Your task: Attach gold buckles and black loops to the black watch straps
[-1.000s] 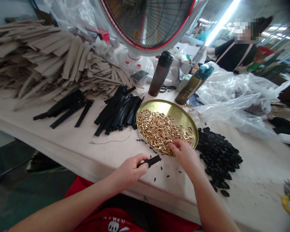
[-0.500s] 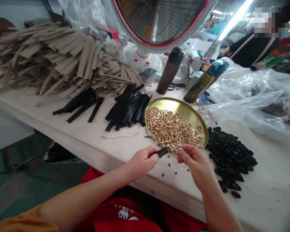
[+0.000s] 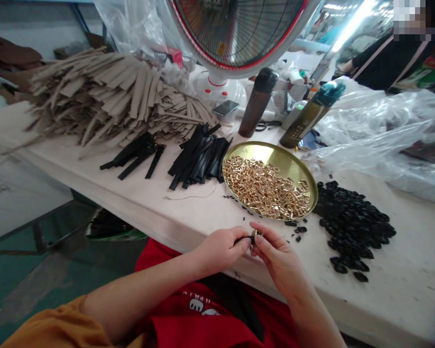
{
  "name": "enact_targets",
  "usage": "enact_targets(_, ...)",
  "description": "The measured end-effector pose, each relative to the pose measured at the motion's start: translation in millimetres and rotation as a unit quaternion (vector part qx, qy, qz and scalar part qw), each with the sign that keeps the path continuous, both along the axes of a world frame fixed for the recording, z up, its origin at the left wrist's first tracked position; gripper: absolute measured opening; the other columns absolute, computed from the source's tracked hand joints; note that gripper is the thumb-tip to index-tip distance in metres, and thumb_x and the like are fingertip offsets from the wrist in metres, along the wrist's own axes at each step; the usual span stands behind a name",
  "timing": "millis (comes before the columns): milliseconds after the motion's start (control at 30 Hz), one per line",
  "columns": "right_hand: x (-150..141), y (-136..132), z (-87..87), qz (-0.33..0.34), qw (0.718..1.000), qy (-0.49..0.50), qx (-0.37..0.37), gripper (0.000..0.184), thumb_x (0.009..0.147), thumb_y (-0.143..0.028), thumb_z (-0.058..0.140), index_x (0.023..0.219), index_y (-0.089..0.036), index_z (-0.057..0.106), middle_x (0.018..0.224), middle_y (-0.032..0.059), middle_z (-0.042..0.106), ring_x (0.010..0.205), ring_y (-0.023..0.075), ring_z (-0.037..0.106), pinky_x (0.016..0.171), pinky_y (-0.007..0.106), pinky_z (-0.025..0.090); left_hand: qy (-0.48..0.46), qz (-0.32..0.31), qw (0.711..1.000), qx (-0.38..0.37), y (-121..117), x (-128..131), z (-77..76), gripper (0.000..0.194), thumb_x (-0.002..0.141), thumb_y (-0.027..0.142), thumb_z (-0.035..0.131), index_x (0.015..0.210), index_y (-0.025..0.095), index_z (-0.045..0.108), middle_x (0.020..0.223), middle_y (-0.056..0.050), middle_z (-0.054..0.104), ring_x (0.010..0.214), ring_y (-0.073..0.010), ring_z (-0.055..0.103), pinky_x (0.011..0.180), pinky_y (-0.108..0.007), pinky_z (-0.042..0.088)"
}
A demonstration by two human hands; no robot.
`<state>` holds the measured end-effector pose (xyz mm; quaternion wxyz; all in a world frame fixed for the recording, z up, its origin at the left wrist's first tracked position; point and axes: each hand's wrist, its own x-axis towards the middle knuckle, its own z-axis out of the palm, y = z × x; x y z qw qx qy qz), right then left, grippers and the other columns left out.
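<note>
My left hand (image 3: 219, 249) is closed round a short black strap (image 3: 243, 239), whose tip sticks out toward the right. My right hand (image 3: 278, 256) pinches a small gold metal fitting (image 3: 255, 234) against that tip. Both hands meet over the near edge of the white table (image 3: 148, 203). Just beyond them stands a round gold tray (image 3: 275, 157) heaped with gold fittings (image 3: 266, 188). A pile of small black oval pieces (image 3: 351, 224) lies to the right of the tray.
Black straps lie in two bundles, one (image 3: 201, 157) beside the tray and one (image 3: 137, 154) further left, with a big heap of beige strips (image 3: 112, 96) behind. A fan (image 3: 235, 34), two bottles (image 3: 257, 101) (image 3: 309, 113), a phone (image 3: 227, 108) and clear plastic bags (image 3: 377, 140) stand at the back. A person in black (image 3: 391, 58) works at far right.
My right hand left the tray with a gold fitting and came to the strap's tip. Both hands drew back toward the table's near edge. The view shifted left.
</note>
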<state>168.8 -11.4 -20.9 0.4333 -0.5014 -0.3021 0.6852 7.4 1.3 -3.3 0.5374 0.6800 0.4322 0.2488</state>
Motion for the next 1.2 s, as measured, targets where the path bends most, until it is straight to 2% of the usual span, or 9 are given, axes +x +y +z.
enact_targets(167, -10, -6, -5.2, -0.047, 0.998, 0.025, -0.019, 0.03, 0.062, -0.03, 0.073, 0.091, -0.023, 0.068, 0.079, -0.0003, 0.065, 0.058, 0.0072, 0.053, 0.056, 0.02, 0.047, -0.017, 0.043, 0.999, -0.02, -6, 6, -4.8, 0.02, 0.085, 0.029, 0.038, 0.09, 0.016, 0.051, 0.079, 0.0, 0.061, 0.072, -0.0114, 0.054, 0.067, -0.021, 0.04)
enact_targets(300, -11, -8, -7.1, -0.071, 0.996, 0.042, -0.038, 0.026, 0.062, -0.027, 0.073, 0.087, -0.02, 0.068, 0.071, -0.0012, 0.064, 0.053, 0.006, 0.052, 0.053, 0.019, 0.047, 0.043, 0.037, 0.998, -0.024, -6, 1, -4.4, 0.013, 0.081, 0.028, 0.043, 0.085, 0.017, 0.05, 0.069, 0.002, 0.057, 0.063, -0.0106, 0.05, 0.06, -0.02, 0.037)
enact_targets(433, -7, -6, -7.0, -0.131, 0.989, 0.044, -0.046, 0.03, 0.061, -0.027, 0.074, 0.09, -0.021, 0.067, 0.065, -0.0043, 0.059, 0.048, 0.0044, 0.05, 0.051, 0.018, 0.047, 0.087, 0.027, 0.996, -0.024, -7, -3, -3.8, 0.014, 0.081, 0.028, 0.042, 0.08, 0.017, 0.051, 0.063, 0.003, 0.053, 0.059, -0.0105, 0.046, 0.054, -0.02, 0.033)
enact_targets(567, -10, -10, -11.8, -0.09, 0.995, 0.029, -0.045, 0.031, 0.063, -0.029, 0.072, 0.092, -0.019, 0.065, 0.072, -0.001, 0.062, 0.054, 0.0073, 0.051, 0.056, 0.022, 0.048, 0.03, 0.028, 0.998, -0.042, -8, -1, -5.6, 0.018, 0.084, 0.03, 0.039, 0.086, 0.017, 0.051, 0.071, 0.001, 0.056, 0.064, -0.0106, 0.049, 0.059, -0.021, 0.037)
enact_targets(733, -17, -22, -17.7, -0.06, 0.998, -0.027, -0.012, 0.029, 0.072, -0.034, 0.064, 0.096, -0.018, 0.062, 0.073, 0.0005, 0.062, 0.06, 0.0105, 0.052, 0.062, 0.026, 0.046, -0.081, 0.027, 0.986, -0.141, -7, 2, -12.0, 0.019, 0.083, 0.033, 0.043, 0.081, 0.015, 0.048, 0.065, 0.002, 0.054, 0.056, -0.0072, 0.047, 0.057, -0.019, 0.039)
enact_targets(900, -16, -25, -16.8, -0.067, 0.995, -0.07, 0.023, 0.023, 0.078, -0.04, 0.055, 0.081, -0.018, 0.06, 0.069, 0.0007, 0.061, 0.063, 0.0129, 0.055, 0.065, 0.029, 0.046, -0.091, 0.037, 0.97, -0.223, -6, 0, -15.5, 0.02, 0.08, 0.035, 0.045, 0.079, 0.015, 0.048, 0.066, 0.002, 0.054, 0.043, -0.0037, 0.039, 0.039, -0.015, 0.032)
enact_targets(1067, -11, -28, -16.1, -0.031, 0.99, -0.131, 0.049, 0.024, 0.08, -0.041, 0.052, 0.076, -0.018, 0.056, 0.067, 0.0005, 0.06, 0.065, 0.0143, 0.056, 0.065, 0.029, 0.045, -0.101, 0.041, 0.964, -0.242, -7, -2, -16.5, 0.019, 0.077, 0.033, 0.049, 0.077, 0.014, 0.049, 0.07, 0.002, 0.056, 0.042, -0.0025, 0.039, 0.038, -0.014, 0.033)
enact_targets(1200, -12, -31, -12.7, -0.013, 0.969, -0.223, 0.103, 0.019, 0.08, -0.038, 0.052, 0.079, -0.019, 0.056, 0.068, 0.0012, 0.06, 0.066, 0.0155, 0.056, 0.065, 0.03, 0.045, -0.121, 0.032, 0.958, -0.26, -9, -2, -16.4, 0.02, 0.075, 0.034, 0.051, 0.076, 0.014, 0.048, 0.072, 0.001, 0.056, 0.042, -0.0025, 0.039, 0.04, -0.015, 0.032)
